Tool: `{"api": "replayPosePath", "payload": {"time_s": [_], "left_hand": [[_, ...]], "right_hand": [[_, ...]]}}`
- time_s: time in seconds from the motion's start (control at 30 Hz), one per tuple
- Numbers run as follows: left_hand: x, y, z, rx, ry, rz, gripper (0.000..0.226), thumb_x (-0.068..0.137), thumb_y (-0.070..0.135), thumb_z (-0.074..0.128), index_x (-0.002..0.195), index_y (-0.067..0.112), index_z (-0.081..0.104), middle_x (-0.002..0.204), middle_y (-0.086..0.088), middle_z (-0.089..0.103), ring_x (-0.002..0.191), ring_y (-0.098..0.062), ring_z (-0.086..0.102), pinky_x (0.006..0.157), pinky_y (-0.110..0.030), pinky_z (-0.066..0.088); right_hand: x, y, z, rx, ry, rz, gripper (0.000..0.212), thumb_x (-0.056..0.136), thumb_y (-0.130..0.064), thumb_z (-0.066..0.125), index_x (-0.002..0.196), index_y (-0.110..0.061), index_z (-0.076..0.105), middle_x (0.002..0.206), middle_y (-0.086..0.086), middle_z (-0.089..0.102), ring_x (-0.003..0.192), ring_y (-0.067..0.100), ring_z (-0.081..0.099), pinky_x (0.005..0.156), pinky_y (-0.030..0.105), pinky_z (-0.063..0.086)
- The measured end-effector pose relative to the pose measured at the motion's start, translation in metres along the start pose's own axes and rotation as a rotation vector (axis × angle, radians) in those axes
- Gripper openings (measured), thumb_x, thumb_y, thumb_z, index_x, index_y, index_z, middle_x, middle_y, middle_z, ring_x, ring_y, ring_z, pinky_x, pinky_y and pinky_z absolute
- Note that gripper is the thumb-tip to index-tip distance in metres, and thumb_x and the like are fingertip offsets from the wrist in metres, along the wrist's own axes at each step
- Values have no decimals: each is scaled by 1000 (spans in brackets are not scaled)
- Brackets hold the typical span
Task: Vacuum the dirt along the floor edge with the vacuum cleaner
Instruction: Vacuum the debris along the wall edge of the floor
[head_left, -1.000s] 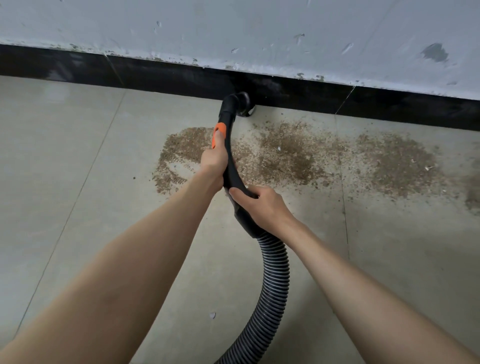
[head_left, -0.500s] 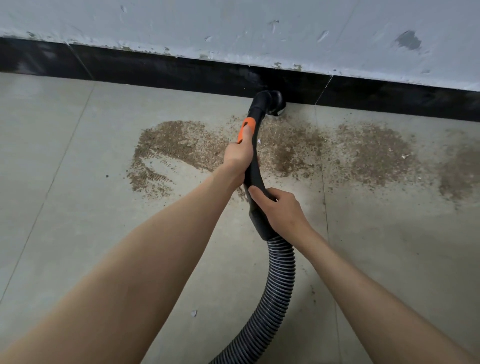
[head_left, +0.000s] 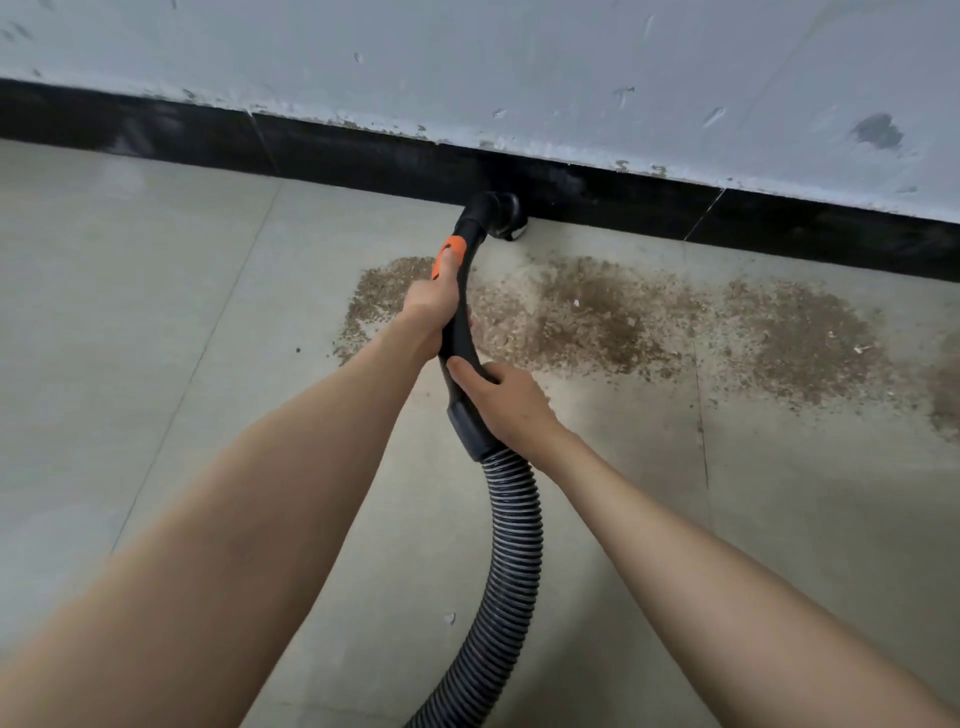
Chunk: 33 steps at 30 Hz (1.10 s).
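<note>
While the grey wall (head_left: 519, 57) and its black skirting (head_left: 363, 156) fill the top of the view, the tiled floor (head_left: 130, 312) below carries a wide brown spread of dirt (head_left: 597, 312) running off to the right, most of it not yet taken up. The ribbed hose (head_left: 511, 545) curves up into the black vacuum wand (head_left: 457, 332), whose nozzle (head_left: 493, 213) sits right at the floor edge against the skirting. Both of the 2 hands grasp the wand: the left hand (head_left: 431, 306) just below its orange band (head_left: 449, 254), the right hand (head_left: 501, 405) by the hose cuff. Judging by this, edge suction is under way; next the nozzle likely needs sweeping right through the dirt. No container is in sight.
</note>
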<state>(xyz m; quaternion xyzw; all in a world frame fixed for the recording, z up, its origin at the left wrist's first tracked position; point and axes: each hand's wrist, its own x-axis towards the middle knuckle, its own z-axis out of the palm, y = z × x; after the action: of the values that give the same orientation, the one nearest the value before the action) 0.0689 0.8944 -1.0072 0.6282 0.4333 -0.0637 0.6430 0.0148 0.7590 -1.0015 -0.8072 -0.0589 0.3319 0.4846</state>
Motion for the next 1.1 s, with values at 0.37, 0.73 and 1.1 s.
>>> {"api": "replayPosePath", "payload": {"time_s": [0.37,0.73,1.1], "left_hand": [[-23,-45,-153,-182,146,-68,68,81,71,51,92,4,51,64,-9,52,53,-23,51,63,-34,48],[-50,-60,-160,-230,128,-67,60,85,64,53,90,4,51,63,-9,51,49,-21,50,52,-30,46],[-55,-78,-155,-174,152,-66,61,87,67,46,86,6,53,61,-9,54,53,-24,52,63,-34,47]], "right_hand": [[-25,-44,120,-119,-303,-4,38,91,-53,49,72,-20,50,73,-2,59,62,14,56,52,27,40],[-51,-39,125,180,-514,173,41,93,-46,57,92,-5,55,88,18,67,70,31,68,67,38,57],[-61,-37,127,46,-439,157,46,93,-57,51,79,-13,51,91,15,62,96,42,67,89,54,54]]}}
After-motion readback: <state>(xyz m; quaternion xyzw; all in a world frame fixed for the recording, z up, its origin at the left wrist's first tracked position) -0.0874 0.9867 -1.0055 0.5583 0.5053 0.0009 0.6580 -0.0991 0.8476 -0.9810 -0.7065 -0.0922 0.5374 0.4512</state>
